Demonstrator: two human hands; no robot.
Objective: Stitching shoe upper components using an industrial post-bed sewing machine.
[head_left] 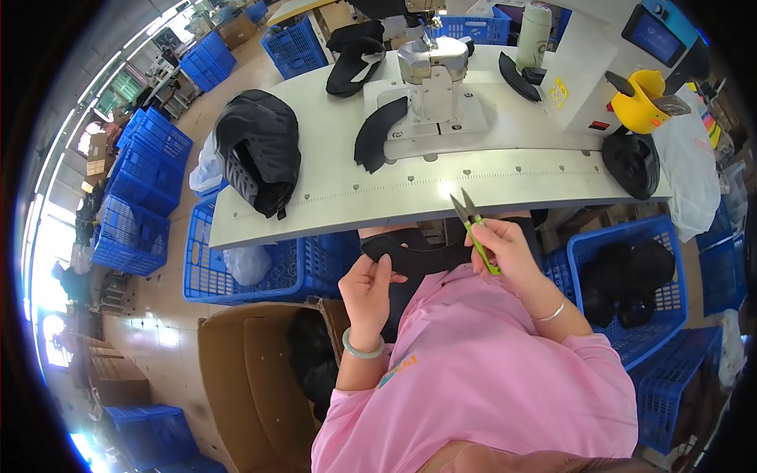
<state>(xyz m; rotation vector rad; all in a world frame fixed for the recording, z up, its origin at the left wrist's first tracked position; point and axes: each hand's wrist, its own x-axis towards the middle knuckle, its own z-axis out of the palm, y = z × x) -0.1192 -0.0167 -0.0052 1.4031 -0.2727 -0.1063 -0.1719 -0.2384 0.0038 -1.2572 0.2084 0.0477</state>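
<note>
Over my lap, a curved black fabric piece (414,258) is pinched at its left end by my left hand (367,293). My right hand (506,251) is closed round green-handled scissors (478,229), whose slightly parted blades point up toward the table's front edge. The fabric's right end reaches close under my right hand; I cannot tell if those fingers touch it. Beyond the hands stands a sewing machine (434,87) on a pale table (331,201). A toothed black fabric piece (381,135) lies against the machine's left side.
A black padded piece (260,150) sits on the table's left; a round black part (632,164) lies near its right end. A yellow cup (640,102) hangs by the machine. Blue crates (243,276) and a cardboard box (256,386) flank me. A pale bottle (535,35) stands farther back.
</note>
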